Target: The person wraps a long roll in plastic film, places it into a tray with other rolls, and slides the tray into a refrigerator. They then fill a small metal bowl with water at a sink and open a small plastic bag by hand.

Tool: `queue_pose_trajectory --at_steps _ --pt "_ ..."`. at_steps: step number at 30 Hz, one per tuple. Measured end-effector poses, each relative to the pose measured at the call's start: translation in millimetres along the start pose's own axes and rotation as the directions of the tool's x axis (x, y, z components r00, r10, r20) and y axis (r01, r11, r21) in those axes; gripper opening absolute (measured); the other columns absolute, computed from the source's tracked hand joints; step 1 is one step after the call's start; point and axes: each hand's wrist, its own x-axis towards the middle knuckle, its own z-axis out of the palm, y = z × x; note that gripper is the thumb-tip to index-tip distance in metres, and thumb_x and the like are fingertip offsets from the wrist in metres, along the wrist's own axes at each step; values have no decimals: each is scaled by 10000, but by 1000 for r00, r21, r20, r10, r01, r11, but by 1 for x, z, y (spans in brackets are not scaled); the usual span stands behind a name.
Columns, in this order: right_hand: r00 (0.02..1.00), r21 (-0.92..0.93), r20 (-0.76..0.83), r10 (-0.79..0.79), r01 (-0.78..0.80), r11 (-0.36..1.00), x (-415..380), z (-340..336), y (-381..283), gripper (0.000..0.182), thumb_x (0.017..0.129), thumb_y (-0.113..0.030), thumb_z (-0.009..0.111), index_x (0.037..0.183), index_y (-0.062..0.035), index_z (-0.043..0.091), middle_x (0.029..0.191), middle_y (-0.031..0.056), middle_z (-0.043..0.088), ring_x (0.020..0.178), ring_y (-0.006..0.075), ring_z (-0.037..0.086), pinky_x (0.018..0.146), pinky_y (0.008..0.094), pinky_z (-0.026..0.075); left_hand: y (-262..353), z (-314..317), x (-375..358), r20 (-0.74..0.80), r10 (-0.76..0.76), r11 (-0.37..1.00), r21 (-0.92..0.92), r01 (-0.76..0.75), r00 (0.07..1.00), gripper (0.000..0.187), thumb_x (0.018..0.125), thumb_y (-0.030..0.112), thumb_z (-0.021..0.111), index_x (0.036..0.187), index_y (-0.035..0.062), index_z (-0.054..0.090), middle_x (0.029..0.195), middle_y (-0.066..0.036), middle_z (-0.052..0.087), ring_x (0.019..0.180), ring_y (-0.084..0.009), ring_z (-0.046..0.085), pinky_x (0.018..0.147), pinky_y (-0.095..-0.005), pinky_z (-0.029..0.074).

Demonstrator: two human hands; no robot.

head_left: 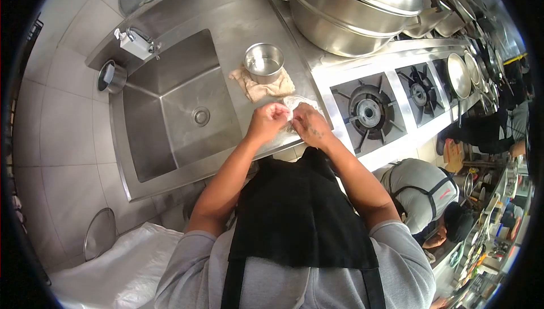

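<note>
My left hand (267, 121) is closed, its fingertips pinching the edge of a crumpled whitish thing (293, 101), thin like a plastic bag or a cloth. Right beside it, my right hand (310, 125) is closed on the same thing and hides much of it. Both hands are over the front edge of the steel counter, close to my apron. Just beyond them a round metal pot (264, 61) stands upright on a folded beige cloth (258, 89).
A steel sink (175, 110) lies to the left, with a faucet (152, 45) and a small metal pot (112, 76) at its far side. Gas burners (369, 115) and a large lidded steamer pot (345, 14) are to the right. A co-worker (422, 193) bends down at the right.
</note>
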Motion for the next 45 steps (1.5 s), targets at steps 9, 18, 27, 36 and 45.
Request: queue_pose_trajectory --at_steps 9,18,27,36,45 --pt "979 -164 10 -202 201 966 -1 -4 2 127 836 -74 625 955 -46 661 974 133 583 962 333 533 852 404 437 56 -14 3 375 571 465 585 -665 730 247 774 25 676 1019 53 667 936 -76 627 777 -172 624 680 -289 523" --pt "973 -35 -225 -50 43 998 -12 -8 -21 137 798 -123 720 921 -61 715 857 107 624 853 324 572 777 396 471 22 -18 -9 270 57 848 496 -189 961 215 744 100 727 934 35 650 801 -69 644 734 -170 618 678 -312 510" --pt "998 39 -65 -7 9 999 -20 -7 -13 110 835 -123 682 874 -22 701 841 161 658 837 332 626 733 396 494 -1 -11 -16 241 -41 989 146 5 970 123 834 -9 672 951 -15 632 792 -14 626 716 -64 571 638 -222 490" --pt "953 261 88 291 -304 916 -15 -12 -6 110 867 -90 622 885 9 666 769 147 660 683 247 638 653 349 493 14 0 -10 318 -1 937 331 -110 948 151 786 19 702 922 6 639 744 -2 625 663 -60 568 591 -224 474" --pt "939 244 63 337 -342 908 -11 -11 -8 147 862 -118 604 870 18 659 719 138 656 655 211 624 637 346 484 16 17 -9 173 109 835 518 -185 979 174 685 57 717 768 36 566 659 -63 602 592 -146 576 563 -296 466"
